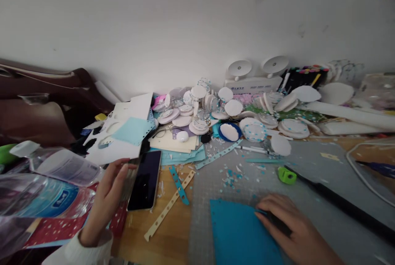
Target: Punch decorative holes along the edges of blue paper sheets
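My right hand point(285, 221) is closed around a slim dark tool point(277, 222) whose kind I cannot make out. It rests at the right part of a blue sheet point(237, 232) with small holes near its left and top edges. The sheet lies on a grey cutting mat point(200, 215). My left hand point(112, 187) hovers beside a dark-screened phone point(144, 180), fingers stretched out and apart, apparently with nothing in them. To the phone's right, a blue punched strip point(179, 185) crosses a cream punched strip point(169, 207). Small blue paper bits point(231, 178) are scattered on the mat.
Plastic bottles point(61, 193) lie at the left. Many white discs point(199, 125) are heaped along the wall. A green-ended object point(286, 175), a long black bar point(342, 205) and a white cable point(354, 166) lie at the right. White paper with a light-blue sheet point(131, 130) sits back left.
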Motion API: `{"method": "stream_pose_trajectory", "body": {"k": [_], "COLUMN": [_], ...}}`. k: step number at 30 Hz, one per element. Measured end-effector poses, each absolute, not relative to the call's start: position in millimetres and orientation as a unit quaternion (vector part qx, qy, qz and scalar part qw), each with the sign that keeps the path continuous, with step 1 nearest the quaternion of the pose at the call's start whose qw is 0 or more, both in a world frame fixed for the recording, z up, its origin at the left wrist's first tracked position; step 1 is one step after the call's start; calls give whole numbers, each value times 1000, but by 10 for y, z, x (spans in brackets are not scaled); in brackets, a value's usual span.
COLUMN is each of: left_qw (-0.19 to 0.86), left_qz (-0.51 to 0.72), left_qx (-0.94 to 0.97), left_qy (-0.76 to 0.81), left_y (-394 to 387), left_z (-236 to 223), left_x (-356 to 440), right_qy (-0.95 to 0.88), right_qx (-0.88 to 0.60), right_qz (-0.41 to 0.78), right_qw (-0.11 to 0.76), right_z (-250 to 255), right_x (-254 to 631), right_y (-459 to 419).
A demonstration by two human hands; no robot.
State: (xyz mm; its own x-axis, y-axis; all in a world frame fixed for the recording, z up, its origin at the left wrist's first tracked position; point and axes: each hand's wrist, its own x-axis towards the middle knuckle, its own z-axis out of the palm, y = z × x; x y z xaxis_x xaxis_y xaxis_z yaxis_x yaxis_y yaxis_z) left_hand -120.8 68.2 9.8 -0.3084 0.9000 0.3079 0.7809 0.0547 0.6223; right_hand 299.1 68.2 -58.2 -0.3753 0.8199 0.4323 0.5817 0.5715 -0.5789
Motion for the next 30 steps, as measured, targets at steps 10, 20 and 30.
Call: {"method": "stream_pose_trajectory", "body": {"k": [10,20,30], "left_qw": [158,154,102], "left_qz": [342,327,315], "left_qx": [602,646,680], "left_qy": [704,673,654], "left_y": [571,491,371], "left_z": [-35,-125,-43], "left_x": [-1132,-1205,-1198], "right_qy": [-818,-811,-813], "right_qx": [-431,-448,-441], "right_qz": [156,157,153], "right_qw": [348,342,348], "right_z": [-596,-607,-622], "right_x": [3019,3025,3041], "right_y": [679,675,672]}}
